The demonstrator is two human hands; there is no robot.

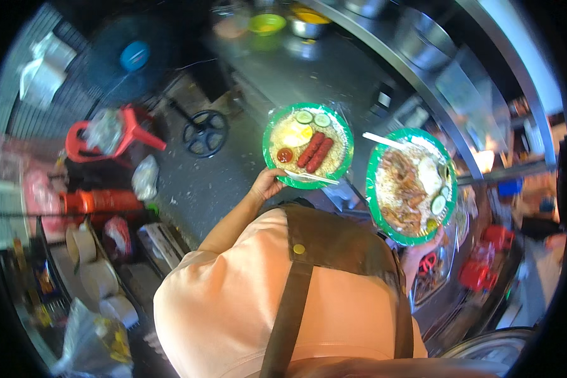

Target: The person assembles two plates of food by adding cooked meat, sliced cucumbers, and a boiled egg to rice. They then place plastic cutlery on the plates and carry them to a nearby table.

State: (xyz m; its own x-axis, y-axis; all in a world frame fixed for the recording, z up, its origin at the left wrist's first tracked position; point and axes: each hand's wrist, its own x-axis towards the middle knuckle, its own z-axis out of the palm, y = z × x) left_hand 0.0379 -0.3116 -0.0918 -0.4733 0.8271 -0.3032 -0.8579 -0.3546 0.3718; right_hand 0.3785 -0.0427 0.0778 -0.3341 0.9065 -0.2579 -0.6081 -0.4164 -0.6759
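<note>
My left hand (pixel 269 184) is closed on the near-left edge of a green-rimmed plate (pixel 267 146). Rice covers it, with two red sausages (pixel 315 152), a fried egg (pixel 296 135), cucumber slices (pixel 312 118) and a small tub of red sauce (pixel 285 155). Across its near edge lies a white plastic utensil (pixel 312 177). A second green-rimmed plate (pixel 372 186) is gripped at its near edge by my right hand (pixel 429 246), whose fingers are partly hidden. On that one are rice, browned meat pieces (pixel 404 189), a pale egg, cucumber slices (pixel 439 203) and another white utensil (pixel 384 140).
A dark counter (pixel 264 63) runs ahead, with a green bowl (pixel 266 24) and a yellow-lined bowl (pixel 309 19) on it. Steel shelving (pixel 416 63) rises at right. Leftward are a red plastic stool (pixel 148 129), a black spoked wheel (pixel 206 133) and an orange cylinder (pixel 104 201).
</note>
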